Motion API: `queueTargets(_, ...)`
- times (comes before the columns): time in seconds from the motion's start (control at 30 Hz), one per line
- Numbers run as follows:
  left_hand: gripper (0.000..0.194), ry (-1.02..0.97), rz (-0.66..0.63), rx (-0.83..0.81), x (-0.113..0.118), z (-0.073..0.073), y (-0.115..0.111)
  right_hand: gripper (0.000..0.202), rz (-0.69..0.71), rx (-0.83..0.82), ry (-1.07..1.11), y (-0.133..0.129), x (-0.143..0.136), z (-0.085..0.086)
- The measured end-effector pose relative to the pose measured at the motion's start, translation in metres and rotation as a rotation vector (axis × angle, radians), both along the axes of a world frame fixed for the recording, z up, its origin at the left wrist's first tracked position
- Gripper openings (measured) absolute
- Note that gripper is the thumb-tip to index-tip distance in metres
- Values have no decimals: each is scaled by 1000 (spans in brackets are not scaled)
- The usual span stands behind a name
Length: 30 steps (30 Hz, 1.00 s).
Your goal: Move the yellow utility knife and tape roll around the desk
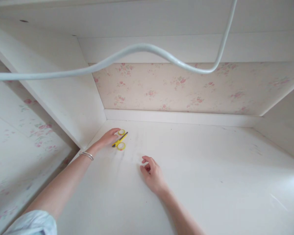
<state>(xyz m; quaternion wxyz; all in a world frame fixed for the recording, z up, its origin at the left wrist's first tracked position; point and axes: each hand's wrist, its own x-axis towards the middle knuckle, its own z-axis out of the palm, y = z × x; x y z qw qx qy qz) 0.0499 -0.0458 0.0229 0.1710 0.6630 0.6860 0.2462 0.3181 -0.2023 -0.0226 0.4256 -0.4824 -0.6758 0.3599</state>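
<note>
My left hand reaches to the far left of the white surface, with its fingers stretched out and apart. Its fingertips are at the left rim of a small yellow-edged roll of tape; whether they touch it I cannot tell. Just in front of that roll lies a yellow and dark utility knife, slanting up to the right. A second yellow-edged roll of tape sits against the knife's near side. Nearer the middle, my right hand is low over the surface, fingers loosely curled, thumb and forefinger apart, holding nothing.
The white surface has a back ledge and side panels. A shelf overhangs it. A pale cable hangs across the upper view. Floral wallpaper covers the back wall.
</note>
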Motion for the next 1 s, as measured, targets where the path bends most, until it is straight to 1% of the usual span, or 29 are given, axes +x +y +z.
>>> queueTargets(0.03, 45, 12, -81, -32, -3, -2, -2, 27, 0, -2, 4, 0, 0, 0)
queueTargets(0.1, 58, 54, -293, -111, -8, -8, -5, 27, -1, 1, 4, 1, -1, -1)
queueTargets(0.13, 64, 78, -371, -138, -10, -11, -6, 26, -2, 5, 2, 1, -1, -1)
queueTargets(0.17, 69, 103, -423, -158, -11, -14, -7, 26, -3, 9, 0, 1, -1, -1)
queueTargets(0.27, 75, 164, -475, -183, -10, -24, -5, 25, -10, 15, 0, 0, -2, 0)
queueTargets(0.37, 71, 199, -464, -158, -7, -33, 1, 25, -13, 4, 1, 0, -2, 1)
queueTargets(0.5, 66, 224, -389, -117, -4, -46, 12, 24, -5, -13, -2, 0, -1, 3)
queueTargets(0.63, 69, 228, -341, -108, -5, -52, 27, 23, -2, -28, -2, 0, 0, 4)
queueTargets(0.83, 71, 223, -316, -75, -13, -48, 54, 22, -10, -30, 13, 0, -1, 4)
queueTargets(0.9, 72, 215, -301, -66, -16, -45, 59, 22, -11, -29, 16, 0, -1, 4)
queueTargets(1.0, 74, 198, -271, -58, -20, -39, 60, 23, -11, -25, 19, 0, -1, 3)
